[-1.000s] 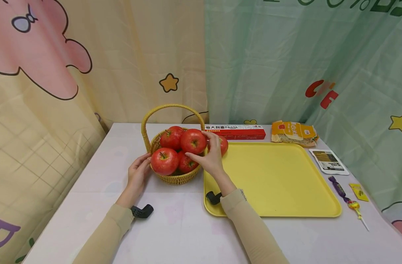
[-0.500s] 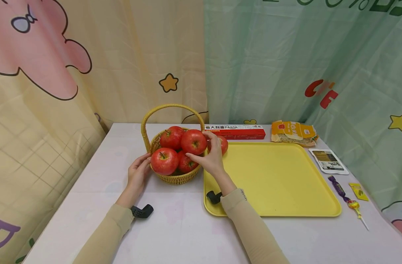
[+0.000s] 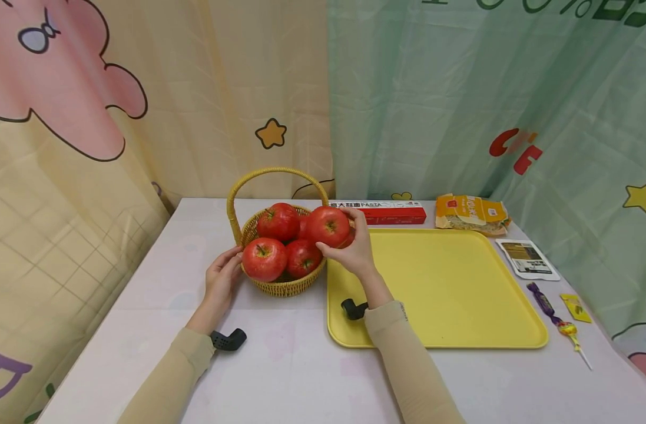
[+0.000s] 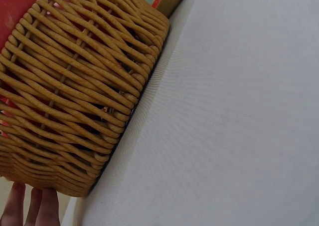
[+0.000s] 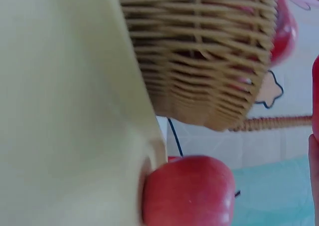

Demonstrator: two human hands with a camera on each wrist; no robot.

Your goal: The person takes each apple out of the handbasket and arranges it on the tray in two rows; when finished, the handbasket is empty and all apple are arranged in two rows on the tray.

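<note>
A wicker basket (image 3: 285,288) with a tall arched handle holds several red apples, among them a front apple (image 3: 264,259) and a back apple (image 3: 278,222). My left hand (image 3: 219,285) touches the basket's left side; in the left wrist view its straight fingers (image 4: 48,208) meet the weave. With thumb and fingers, my right hand (image 3: 357,252) grips another apple (image 3: 329,225) over the basket's right rim. A lone apple (image 5: 189,192) sits at the tray's back left corner, mostly hidden behind the right hand in the head view.
A yellow tray (image 3: 439,288) lies right of the basket. Behind it are a red pasta box (image 3: 397,216) and an orange grain bag (image 3: 471,214). A white pouch (image 3: 528,259), purple-wrapped candy (image 3: 542,299), lollipop (image 3: 569,330) and small yellow packet (image 3: 576,308) line the right side.
My right hand has carried its apple a little to the right, uncovering an apple behind it in the basket. The left hand and basket have stayed in place.
</note>
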